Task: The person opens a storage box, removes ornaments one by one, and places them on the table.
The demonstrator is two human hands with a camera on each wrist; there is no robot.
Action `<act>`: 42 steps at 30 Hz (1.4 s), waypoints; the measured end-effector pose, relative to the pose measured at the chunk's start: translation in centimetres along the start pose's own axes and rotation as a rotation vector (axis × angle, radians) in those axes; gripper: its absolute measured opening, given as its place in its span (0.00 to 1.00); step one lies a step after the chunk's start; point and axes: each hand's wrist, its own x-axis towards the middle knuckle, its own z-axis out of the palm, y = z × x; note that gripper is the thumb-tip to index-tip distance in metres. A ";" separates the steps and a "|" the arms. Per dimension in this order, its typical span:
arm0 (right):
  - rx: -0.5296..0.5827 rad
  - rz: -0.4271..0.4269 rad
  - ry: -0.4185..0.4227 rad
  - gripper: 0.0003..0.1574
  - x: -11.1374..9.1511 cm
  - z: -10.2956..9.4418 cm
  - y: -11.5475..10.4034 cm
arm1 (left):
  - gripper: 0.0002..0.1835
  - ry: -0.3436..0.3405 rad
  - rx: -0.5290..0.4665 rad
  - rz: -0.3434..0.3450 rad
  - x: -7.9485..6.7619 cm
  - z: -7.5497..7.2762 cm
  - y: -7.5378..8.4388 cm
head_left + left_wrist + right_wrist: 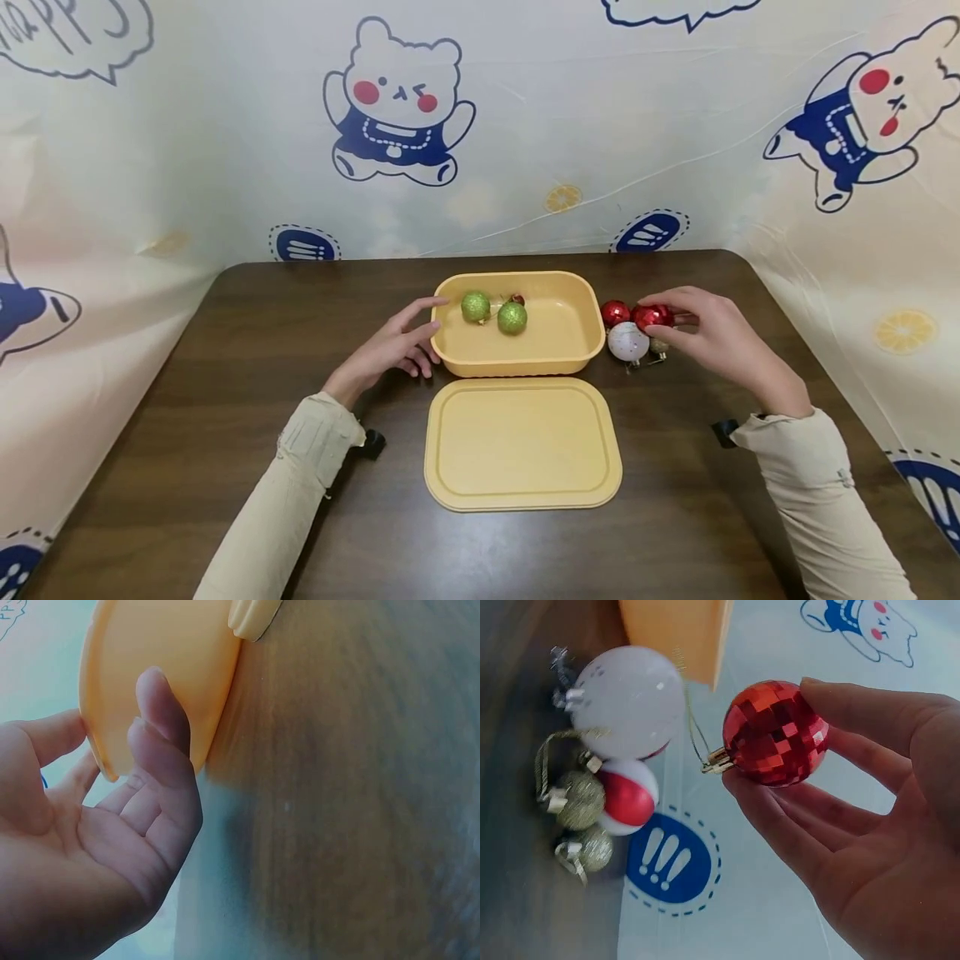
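Observation:
My right hand (708, 325) pinches a shiny red faceted bauble (776, 733) between thumb and fingers; its gold cap and string loop show in the right wrist view. Close by lie a white bauble (628, 342), another red bauble (615, 312) and small gold glitter baubles (581, 801). My left hand (386, 346) is at the left end of a yellow box (566, 367), with thumb and forefinger touching its rim and the other fingers loosely bent beside the outer wall. Inside the box rest two green glitter baubles (512, 317) and a small dark red one (517, 299).
A flat yellow lid (522, 446) lies on the brown table (360, 533), just in front of the box. Behind the table hangs a pale cloth (510, 108) printed with bears. Black straps (369, 444) sit at both wrists.

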 end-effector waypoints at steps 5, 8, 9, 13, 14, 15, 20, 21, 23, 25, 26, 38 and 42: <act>-0.028 0.031 0.004 0.24 -1.9 -0.1 1.0 | 0.26 -0.020 -0.014 0.001 0.4 0.6 0.2; -0.018 0.055 -0.015 0.26 -3.1 0.4 1.6 | 0.26 -0.017 -0.011 0.001 0.6 0.8 0.2; -0.013 0.066 -0.022 0.27 -3.5 0.7 1.9 | 0.25 -0.012 -0.010 0.000 0.6 0.8 0.1; -0.007 0.117 -0.061 0.27 -4.6 2.0 2.9 | 0.26 -0.007 -0.002 -0.005 0.5 0.7 -0.2; -0.007 0.125 -0.076 0.26 -4.8 2.2 3.1 | 0.26 -0.008 -0.001 -0.007 0.5 0.7 -0.3; -0.009 0.133 -0.088 0.26 -5.0 2.4 3.3 | 0.26 -0.011 -0.001 -0.009 0.5 0.7 -0.3; -0.072 0.115 -0.117 0.22 -4.4 2.9 3.8 | 0.24 -0.004 -0.005 -0.016 0.2 0.5 -0.2; -0.093 0.101 -0.114 0.21 -4.2 2.9 3.9 | 0.24 -0.001 -0.007 -0.016 0.1 0.5 -0.2; -0.129 0.082 -0.108 0.20 -3.7 2.9 4.0 | 0.24 0.003 -0.008 -0.015 -0.1 0.4 0.0; -0.151 0.069 -0.101 0.20 -3.3 3.0 4.1 | 0.24 0.002 -0.006 -0.013 -0.1 0.3 0.1; -0.159 0.065 -0.095 0.20 -3.2 3.0 4.2 | 0.25 0.000 -0.003 -0.013 -0.2 0.3 0.1; -0.179 0.079 -0.051 0.23 -1.9 3.5 4.7 | 0.25 0.002 0.001 0.000 -0.3 0.0 0.1; -0.176 0.081 -0.059 0.23 -1.4 3.5 4.6 | 0.25 0.003 -0.003 0.003 -0.3 0.0 0.0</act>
